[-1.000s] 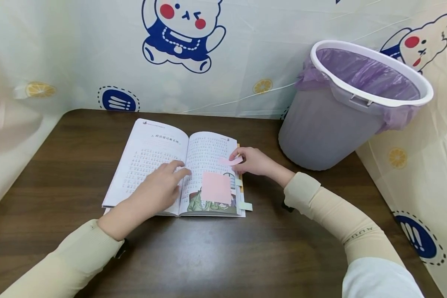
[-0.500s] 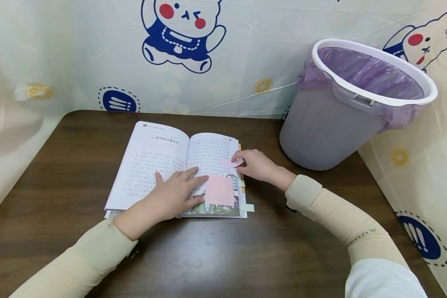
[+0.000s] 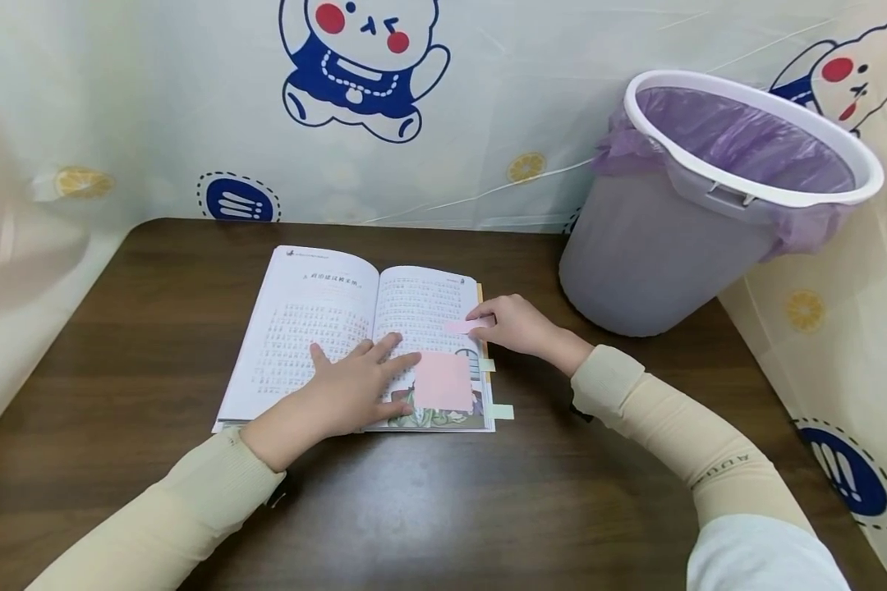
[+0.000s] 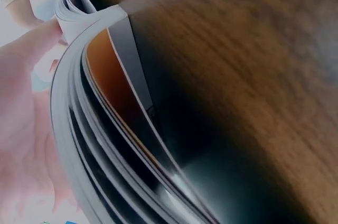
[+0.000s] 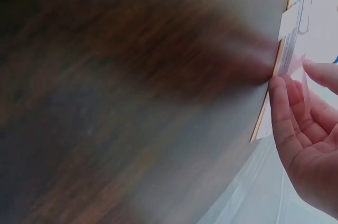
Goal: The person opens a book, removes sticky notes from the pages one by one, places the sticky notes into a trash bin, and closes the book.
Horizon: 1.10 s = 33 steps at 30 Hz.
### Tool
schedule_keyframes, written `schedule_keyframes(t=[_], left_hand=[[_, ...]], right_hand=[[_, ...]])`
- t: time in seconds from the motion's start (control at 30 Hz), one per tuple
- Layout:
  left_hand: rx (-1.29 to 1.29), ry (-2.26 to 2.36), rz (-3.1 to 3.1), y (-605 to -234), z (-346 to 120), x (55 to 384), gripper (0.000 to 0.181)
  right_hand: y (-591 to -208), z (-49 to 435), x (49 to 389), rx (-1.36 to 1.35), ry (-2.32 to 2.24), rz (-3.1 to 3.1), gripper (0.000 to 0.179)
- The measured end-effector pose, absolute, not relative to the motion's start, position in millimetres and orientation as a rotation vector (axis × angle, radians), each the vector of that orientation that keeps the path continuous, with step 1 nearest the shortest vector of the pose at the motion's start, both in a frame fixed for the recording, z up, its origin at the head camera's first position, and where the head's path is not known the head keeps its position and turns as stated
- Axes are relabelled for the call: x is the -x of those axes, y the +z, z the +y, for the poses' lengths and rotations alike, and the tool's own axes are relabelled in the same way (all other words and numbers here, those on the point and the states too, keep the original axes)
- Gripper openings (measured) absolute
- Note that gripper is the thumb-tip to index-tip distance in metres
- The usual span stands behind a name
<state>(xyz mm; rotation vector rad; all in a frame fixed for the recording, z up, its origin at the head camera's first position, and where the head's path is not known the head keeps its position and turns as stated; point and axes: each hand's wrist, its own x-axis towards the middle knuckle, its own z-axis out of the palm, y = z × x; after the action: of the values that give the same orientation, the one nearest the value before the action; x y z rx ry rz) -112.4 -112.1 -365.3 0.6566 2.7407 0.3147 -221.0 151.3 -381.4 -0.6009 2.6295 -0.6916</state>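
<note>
An open book with printed text lies on the table, its right page partly illustrated. With fingers spread, my left hand rests flat across the lower pages, over the middle fold. A square pink sticky note sits just beyond its fingertips on the right page. Higher on that page, a narrow pink sticky note is pinched at its right end by my right hand. In the right wrist view, the thumb and fingers of the right hand are by the book's edge. Pale green tabs stick out there.
A grey bin with a white rim and purple liner stands at the back right. Brown wooden table surrounds the book. A printed cloth hangs behind and along the sides.
My left hand has moved right and spread its fingers, from near the fold to the edge of the square note. The right hand keeps its pinch; the narrow note's raised end now looks flatter.
</note>
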Motion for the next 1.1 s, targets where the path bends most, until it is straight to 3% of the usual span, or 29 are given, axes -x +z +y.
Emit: schedule_keyframes(t=[1.1], left_hand=[[-0.647, 0.265, 2.741, -368.6, -108.2, 113.2, 0.073]], right_hand=[[-379.4, 168.7, 213.8, 0.477, -0.899, 2.627, 0.014]])
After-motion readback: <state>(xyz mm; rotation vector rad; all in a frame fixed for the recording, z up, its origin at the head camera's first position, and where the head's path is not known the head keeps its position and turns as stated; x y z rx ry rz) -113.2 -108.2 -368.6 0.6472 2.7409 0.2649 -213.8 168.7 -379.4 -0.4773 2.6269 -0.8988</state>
